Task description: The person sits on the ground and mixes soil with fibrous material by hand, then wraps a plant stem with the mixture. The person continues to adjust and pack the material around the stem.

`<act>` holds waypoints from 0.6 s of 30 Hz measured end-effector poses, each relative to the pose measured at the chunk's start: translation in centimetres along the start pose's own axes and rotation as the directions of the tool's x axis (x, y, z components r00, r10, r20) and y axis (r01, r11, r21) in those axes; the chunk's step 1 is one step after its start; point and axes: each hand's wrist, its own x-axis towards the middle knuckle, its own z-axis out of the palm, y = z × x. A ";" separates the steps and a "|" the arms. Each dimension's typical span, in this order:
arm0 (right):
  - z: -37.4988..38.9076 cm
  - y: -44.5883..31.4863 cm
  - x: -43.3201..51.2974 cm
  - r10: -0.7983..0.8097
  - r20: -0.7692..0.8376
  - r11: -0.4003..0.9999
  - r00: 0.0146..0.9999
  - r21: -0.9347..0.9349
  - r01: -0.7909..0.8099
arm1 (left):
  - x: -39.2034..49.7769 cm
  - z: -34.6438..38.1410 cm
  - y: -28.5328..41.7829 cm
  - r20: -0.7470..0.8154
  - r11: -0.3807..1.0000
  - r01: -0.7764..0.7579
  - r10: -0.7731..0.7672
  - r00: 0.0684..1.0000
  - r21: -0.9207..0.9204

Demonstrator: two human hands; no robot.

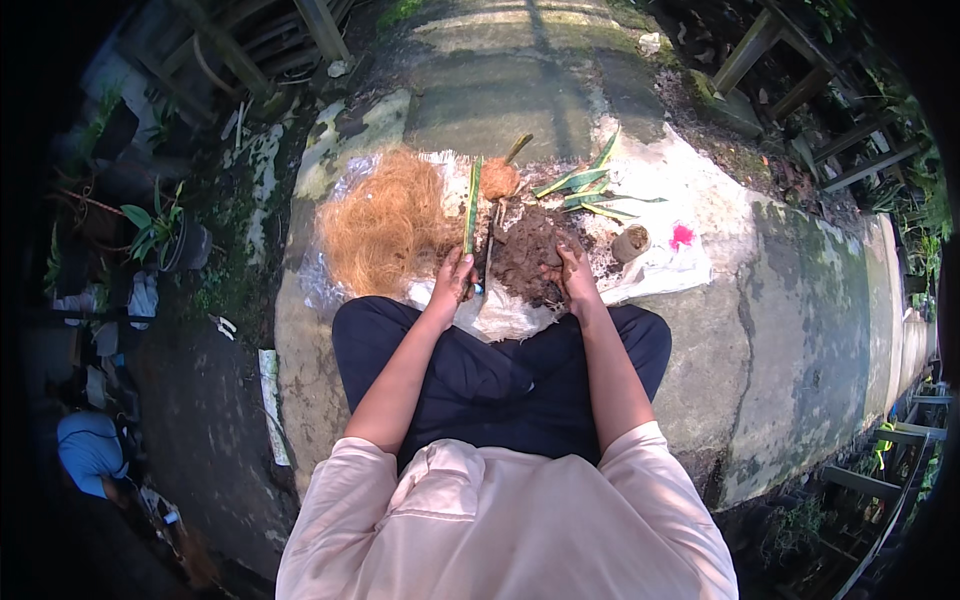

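Upright in my left hand (454,279) is a variegated snake plant leaf (472,206), gripped near its lower end. My right hand (573,271) rests against the right side of a mound of dark, moist soil (525,251), fingers spread and muddy. Left of the soil lies a heap of tan coconut fibre (382,221). Behind it sits a fibre-wrapped ball (499,178) with a leaf (519,148) sticking out. More snake plant leaves (589,184) lie at the back right. A small cylindrical container (631,243) leans beside the soil.
White woven sacking (690,195) lies under the materials, with a bright pink patch (681,236) on it. Pruning shears (223,327) lie on the ground at left, near a potted plant (176,232). Another person (94,454) is at the lower left. Wooden frames (772,56) border the concrete path.
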 end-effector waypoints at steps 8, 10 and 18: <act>1.3 0.4 -0.9 0.037 0.191 0.996 0.981 -0.083 -0.021 | 0.8 -0.7 0.3 0.060 0.994 0.037 -0.031 0.998 -0.103; 1.0 0.7 -0.7 -0.008 0.198 0.997 0.980 -0.072 0.023 | 1.1 0.5 1.3 0.059 0.997 0.025 -0.021 0.998 -0.067; 2.4 1.3 -0.9 -0.012 0.144 0.988 0.990 -0.152 0.034 | 1.6 3.5 3.4 0.166 0.997 -0.057 0.049 0.985 0.048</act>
